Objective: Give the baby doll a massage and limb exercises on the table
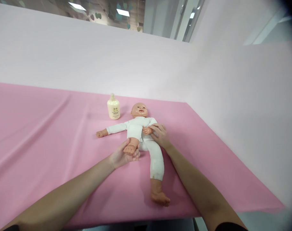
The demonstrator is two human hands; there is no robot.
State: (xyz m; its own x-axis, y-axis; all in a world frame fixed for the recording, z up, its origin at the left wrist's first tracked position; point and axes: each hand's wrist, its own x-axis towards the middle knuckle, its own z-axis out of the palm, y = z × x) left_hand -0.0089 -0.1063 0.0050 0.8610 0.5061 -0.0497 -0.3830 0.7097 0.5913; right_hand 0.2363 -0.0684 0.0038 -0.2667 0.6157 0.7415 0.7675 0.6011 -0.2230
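Observation:
A baby doll point(156, 157) with a white cloth body lies on its back, its head pointing away from me. My left hand point(123, 155) is wrapped round the doll's foot, and that leg is raised and bent over the belly. Beside the doll's torso, my right hand point(161, 134) rests with its fingers against the doll's small hand, which lies bent across the body. The doll's other arm stretches out to the left, and its other leg lies straight towards me. How firmly my right fingers close on the doll's hand is hard to see.
A pale yellow pump bottle point(113, 109) stands upright left of the doll's head. Pink cloth point(40, 134) with some creases covers the table. White walls point(88, 57) rise behind and on the right; the table's front edge is close to me.

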